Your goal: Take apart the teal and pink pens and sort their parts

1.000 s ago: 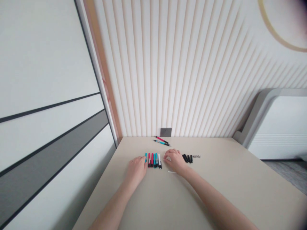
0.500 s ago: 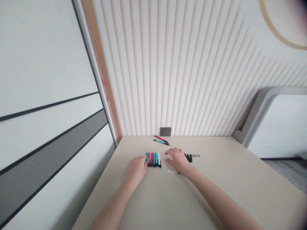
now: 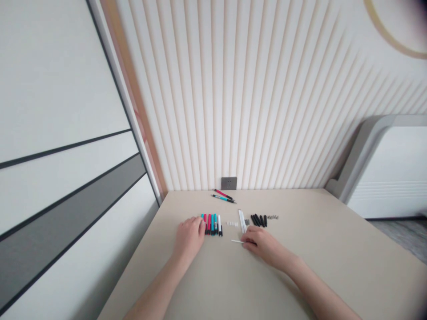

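My left hand (image 3: 189,238) rests with curled fingers against the left end of a tight row of red, teal and white pens (image 3: 211,224). My right hand (image 3: 258,243) lies on the table with its fingertips on a thin white rod (image 3: 236,241), whose tip sticks out to the left. Just above that hand lies a narrow white strip (image 3: 242,221), and small white parts (image 3: 232,223) sit between it and the pens. The pen row's left end is partly hidden by my left hand.
Several black pen barrels or caps (image 3: 259,220) and small metal springs (image 3: 272,217) lie to the right. Two assembled pens (image 3: 223,196) lie near a wall socket (image 3: 228,183). The beige table (image 3: 320,240) meets a ribbed wall at the back.
My right hand has moved down and right, onto the white rod. The white strip and small white parts now show where it was. My left hand has barely moved.
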A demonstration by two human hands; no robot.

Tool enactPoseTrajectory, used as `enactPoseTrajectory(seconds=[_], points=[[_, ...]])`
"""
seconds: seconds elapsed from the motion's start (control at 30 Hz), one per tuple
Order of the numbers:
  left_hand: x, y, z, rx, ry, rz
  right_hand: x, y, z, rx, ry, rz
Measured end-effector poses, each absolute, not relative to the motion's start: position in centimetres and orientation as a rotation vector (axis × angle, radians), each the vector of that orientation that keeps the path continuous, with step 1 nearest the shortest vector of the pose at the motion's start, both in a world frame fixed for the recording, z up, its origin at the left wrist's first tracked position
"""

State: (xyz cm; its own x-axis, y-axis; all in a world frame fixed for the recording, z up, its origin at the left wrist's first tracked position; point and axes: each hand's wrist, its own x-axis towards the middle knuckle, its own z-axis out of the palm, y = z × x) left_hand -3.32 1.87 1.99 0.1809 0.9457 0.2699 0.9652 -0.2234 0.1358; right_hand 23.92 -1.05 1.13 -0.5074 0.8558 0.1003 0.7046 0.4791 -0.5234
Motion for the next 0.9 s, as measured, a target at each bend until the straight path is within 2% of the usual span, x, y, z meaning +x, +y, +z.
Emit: enactPoseTrajectory(seconds=[0.33, 0.63, 0.9], points=[[-1.4, 1.2, 0.8, -2.698, -1.67, -0.823, 23.9, -1.6, 0.6, -1.26, -2.224, 0.57], [-0.1, -0.1, 1.3, -3.03, -1.417, -0.772, 21.4, -1.6, -0.7, -1.216, -1.565, 0.868], [0.5, -0.4, 1.2, -3.152, -1.434, -0.932, 19.6, -1.3, -0.8, -1.014, -1.369, 1.079]])
